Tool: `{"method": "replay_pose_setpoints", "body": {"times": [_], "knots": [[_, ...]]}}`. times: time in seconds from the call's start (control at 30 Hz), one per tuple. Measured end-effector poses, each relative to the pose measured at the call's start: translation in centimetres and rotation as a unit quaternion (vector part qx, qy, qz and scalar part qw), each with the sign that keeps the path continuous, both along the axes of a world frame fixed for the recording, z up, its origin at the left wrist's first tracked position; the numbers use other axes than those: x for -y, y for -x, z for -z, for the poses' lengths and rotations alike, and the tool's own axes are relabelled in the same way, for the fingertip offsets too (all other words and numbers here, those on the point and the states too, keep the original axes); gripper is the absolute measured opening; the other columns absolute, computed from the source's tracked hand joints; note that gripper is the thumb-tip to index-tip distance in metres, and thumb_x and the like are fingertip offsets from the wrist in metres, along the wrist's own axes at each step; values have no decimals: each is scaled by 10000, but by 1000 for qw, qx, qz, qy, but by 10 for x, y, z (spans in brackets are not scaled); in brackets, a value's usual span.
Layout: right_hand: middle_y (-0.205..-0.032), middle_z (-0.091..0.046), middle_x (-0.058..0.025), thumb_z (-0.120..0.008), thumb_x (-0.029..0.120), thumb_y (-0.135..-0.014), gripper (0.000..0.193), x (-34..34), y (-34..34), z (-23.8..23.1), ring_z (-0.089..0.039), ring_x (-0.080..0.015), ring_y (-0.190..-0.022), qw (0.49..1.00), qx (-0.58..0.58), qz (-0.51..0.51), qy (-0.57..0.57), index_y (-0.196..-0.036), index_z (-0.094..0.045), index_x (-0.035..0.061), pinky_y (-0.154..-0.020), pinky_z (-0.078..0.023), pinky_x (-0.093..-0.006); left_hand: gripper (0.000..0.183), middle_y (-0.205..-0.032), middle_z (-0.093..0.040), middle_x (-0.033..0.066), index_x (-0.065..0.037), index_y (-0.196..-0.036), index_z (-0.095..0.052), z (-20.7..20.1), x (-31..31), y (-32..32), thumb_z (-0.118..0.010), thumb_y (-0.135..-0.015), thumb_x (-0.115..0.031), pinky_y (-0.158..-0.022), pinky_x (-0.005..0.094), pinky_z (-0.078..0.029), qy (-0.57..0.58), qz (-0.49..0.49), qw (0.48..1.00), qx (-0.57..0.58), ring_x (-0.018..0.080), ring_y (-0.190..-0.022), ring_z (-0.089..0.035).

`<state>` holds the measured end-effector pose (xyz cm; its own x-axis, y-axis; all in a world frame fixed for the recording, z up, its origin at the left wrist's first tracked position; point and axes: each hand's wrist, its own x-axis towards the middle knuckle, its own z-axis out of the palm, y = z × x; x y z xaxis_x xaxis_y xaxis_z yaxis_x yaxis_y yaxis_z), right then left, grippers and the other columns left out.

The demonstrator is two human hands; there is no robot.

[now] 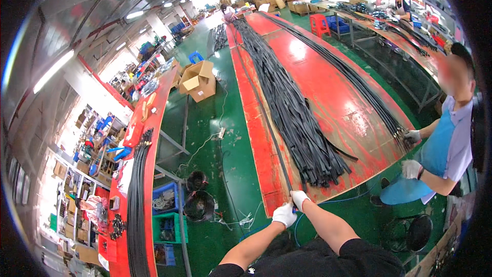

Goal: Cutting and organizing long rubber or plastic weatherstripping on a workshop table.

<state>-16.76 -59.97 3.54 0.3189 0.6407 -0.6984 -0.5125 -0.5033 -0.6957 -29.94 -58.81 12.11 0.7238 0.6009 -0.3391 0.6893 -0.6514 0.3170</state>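
My left hand (284, 214), in a white glove, is closed at the near left corner of the long red table (256, 174). Just beside it, my right hand (300, 200), also white-gloved, is closed around the near end of a thin black cable (274, 144) that runs along the table's left edge. A small blue part shows between the hands; what my left fingers grip is hidden. To the right of the cable lies a thick bundle of flat black sleeves (287, 98), its loose ends close to my right hand.
On the right, a co-worker (435, 159) in a blue apron has a gloved hand at another black cable bundle (359, 85). A red side table (161, 108) with black cables stands left, crates and black bins (199, 205) beneath. Blue hose (333, 200) and white cords cross the floor.
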Motion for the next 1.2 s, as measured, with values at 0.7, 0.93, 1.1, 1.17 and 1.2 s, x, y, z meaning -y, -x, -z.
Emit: {"method": "replay_pose_setpoints", "body": {"times": [0.7, 0.93, 1.1, 1.17, 1.2], "knots": [[-1325, -601, -47, -496, 228, -1051, 391, 1, -42, -83, -566, -161, -1268, 821, -478, -138, -278, -1413, -506, 81, -1134, -460, -383, 471, -1136, -726, 249, -105, -1413, -592, 57, -228, 85, -583, -954, -212, -904, 457, -566, 114, -77, 985, 104, 410, -1008, -727], [-1651, -373, -227, -408, 527, -1034, 809, -15, 3, -40, -382, -379, -1512, 720, -645, 131, -222, -1615, -283, -21, -1267, -263, -503, 485, -1137, -716, 178, -99, -1431, -580, 88, -250, 54, -632, -953, -164, -915, 410, -550, 220, -24, 959, 175, 331, -1000, -707], [-1487, -520, -189, -463, 414, -1026, 598, -13, 19, 74, -497, -325, -1379, 690, -514, 165, -481, -1458, -457, 2, -1182, -335, -461, 598, -1270, -631, 90, -110, -1533, -461, 104, -242, 13, -614, -969, -237, -1033, 351, -502, 491, 86, 842, 205, 255, -1155, -627], [-1359, -585, -171, -508, 405, -1033, 517, -2, 26, 95, -552, -308, -1263, 916, -121, 265, -276, -1358, -522, 4, -1094, -389, -453, 586, -1285, -610, 89, -121, -1540, -454, 97, -237, -4, -573, -987, -272, -1076, 353, -468, 226, 258, 922, 178, 235, -1179, -606], [-1296, -617, -162, -530, 401, -1036, 481, -4, 26, 94, -579, -300, -1205, 971, 56, 215, -92, -1308, -554, 5, -1051, -416, -449, 535, -1259, -608, 105, -123, -1519, -472, 106, -241, -13, -526, -1015, -293, -1098, 364, -449, 230, 246, 916, 220, 236, -1221, -579]]}}
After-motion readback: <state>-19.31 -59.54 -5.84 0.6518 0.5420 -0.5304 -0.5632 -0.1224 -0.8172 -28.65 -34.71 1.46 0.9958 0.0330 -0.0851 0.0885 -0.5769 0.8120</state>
